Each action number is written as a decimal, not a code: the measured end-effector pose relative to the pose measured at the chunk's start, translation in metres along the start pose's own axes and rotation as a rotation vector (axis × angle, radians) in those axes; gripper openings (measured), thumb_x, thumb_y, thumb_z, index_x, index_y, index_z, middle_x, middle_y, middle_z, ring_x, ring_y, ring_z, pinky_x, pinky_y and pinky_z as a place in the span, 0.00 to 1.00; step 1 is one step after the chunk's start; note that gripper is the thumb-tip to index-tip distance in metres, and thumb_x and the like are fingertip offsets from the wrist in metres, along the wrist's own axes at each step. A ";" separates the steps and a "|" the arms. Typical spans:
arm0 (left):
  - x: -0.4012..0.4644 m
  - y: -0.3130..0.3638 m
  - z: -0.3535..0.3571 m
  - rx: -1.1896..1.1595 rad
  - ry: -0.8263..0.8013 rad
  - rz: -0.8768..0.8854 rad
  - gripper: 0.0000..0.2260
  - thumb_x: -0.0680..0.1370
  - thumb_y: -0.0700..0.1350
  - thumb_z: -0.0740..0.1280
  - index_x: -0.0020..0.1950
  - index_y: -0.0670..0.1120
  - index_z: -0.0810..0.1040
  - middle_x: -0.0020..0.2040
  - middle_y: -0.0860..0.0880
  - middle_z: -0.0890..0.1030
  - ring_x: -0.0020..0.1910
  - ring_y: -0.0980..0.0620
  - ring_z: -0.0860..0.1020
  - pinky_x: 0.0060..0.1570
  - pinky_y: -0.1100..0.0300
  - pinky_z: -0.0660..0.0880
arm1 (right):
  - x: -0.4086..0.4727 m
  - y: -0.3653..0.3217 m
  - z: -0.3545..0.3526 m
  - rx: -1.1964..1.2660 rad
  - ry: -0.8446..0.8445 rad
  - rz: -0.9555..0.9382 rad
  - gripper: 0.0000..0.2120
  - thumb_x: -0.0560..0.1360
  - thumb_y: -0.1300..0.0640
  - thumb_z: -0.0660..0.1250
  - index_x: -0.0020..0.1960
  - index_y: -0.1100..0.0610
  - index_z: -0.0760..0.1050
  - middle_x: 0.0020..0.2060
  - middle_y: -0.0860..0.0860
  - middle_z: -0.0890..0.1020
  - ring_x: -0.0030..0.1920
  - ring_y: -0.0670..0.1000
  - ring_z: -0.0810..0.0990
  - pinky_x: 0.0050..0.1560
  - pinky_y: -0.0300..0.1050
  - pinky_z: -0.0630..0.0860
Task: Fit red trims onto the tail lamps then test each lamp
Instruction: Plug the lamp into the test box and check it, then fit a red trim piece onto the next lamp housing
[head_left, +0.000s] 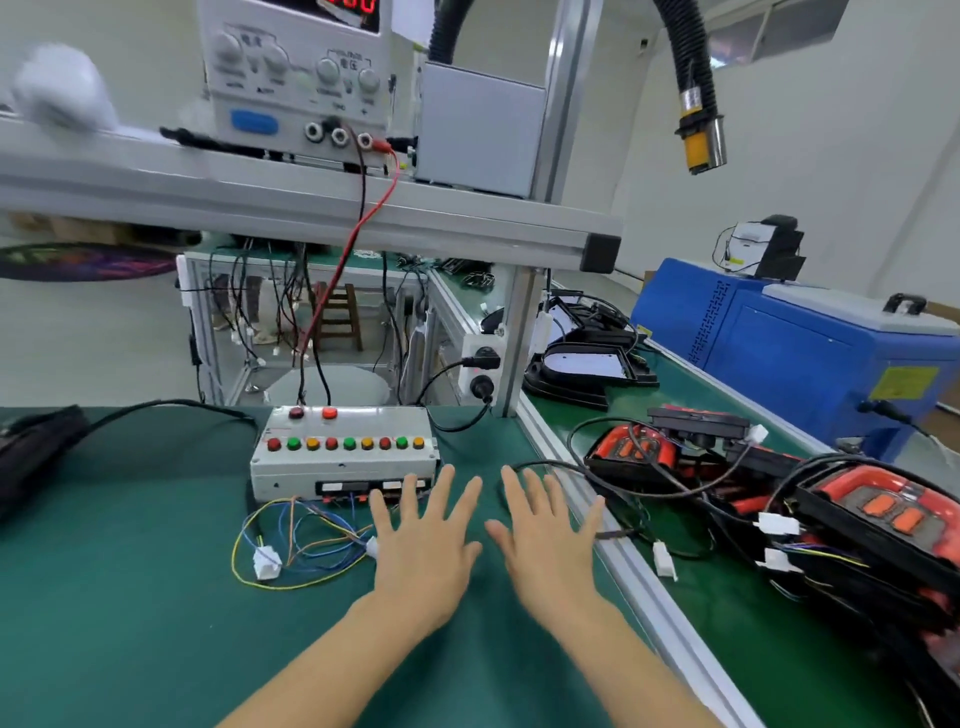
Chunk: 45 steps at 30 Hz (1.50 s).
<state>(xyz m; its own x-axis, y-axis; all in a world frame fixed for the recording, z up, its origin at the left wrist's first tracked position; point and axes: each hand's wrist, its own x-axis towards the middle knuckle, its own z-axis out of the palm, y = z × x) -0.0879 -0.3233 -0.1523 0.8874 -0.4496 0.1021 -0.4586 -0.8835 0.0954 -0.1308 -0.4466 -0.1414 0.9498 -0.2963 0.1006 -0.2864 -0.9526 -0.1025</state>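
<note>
Hands lie flat and spread wide on the green worktop (130, 623), holding nothing. Left hand (423, 551) sits near the grey test box (345, 457) with its row of red, green and yellow buttons. Right hand (550, 545) is just beside it, close to the metal rail (623, 566). Loose coloured wires (296, 545) curl on the left of the hands. Tail lamps (779, 499) with red trims lie in a pile with black cables on the right, past the rail.

Two bare forearms enter from the near edge, ending in the left hand (423, 556) and the right hand (548, 545). No sleeves, gloves, rings, watch or wristbands show; fingernails are short and plain.
</note>
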 end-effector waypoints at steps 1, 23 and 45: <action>-0.006 -0.007 -0.001 0.013 0.019 -0.009 0.29 0.82 0.57 0.51 0.76 0.58 0.35 0.78 0.52 0.37 0.77 0.40 0.41 0.69 0.34 0.38 | -0.003 -0.009 0.001 0.011 0.003 -0.023 0.28 0.83 0.43 0.45 0.79 0.47 0.38 0.79 0.49 0.45 0.78 0.52 0.41 0.70 0.70 0.35; -0.096 -0.158 -0.041 0.033 0.157 -0.321 0.29 0.80 0.48 0.57 0.77 0.55 0.47 0.79 0.52 0.42 0.76 0.45 0.38 0.69 0.37 0.36 | -0.066 -0.172 0.041 0.145 0.287 -0.475 0.33 0.84 0.46 0.39 0.57 0.54 0.83 0.55 0.53 0.84 0.71 0.52 0.67 0.67 0.69 0.58; -0.103 -0.417 -0.065 0.282 0.181 -0.690 0.36 0.74 0.38 0.65 0.78 0.50 0.51 0.77 0.50 0.58 0.75 0.46 0.55 0.72 0.41 0.50 | -0.057 -0.198 0.088 0.202 0.605 -0.590 0.24 0.83 0.46 0.35 0.61 0.48 0.68 0.52 0.50 0.85 0.76 0.38 0.40 0.74 0.53 0.40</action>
<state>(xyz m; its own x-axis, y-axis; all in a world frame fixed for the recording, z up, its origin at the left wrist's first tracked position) 0.0084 0.1000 -0.1386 0.9354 0.2234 0.2741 0.2478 -0.9671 -0.0571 -0.1175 -0.2351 -0.2141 0.6892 0.2023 0.6957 0.3144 -0.9486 -0.0355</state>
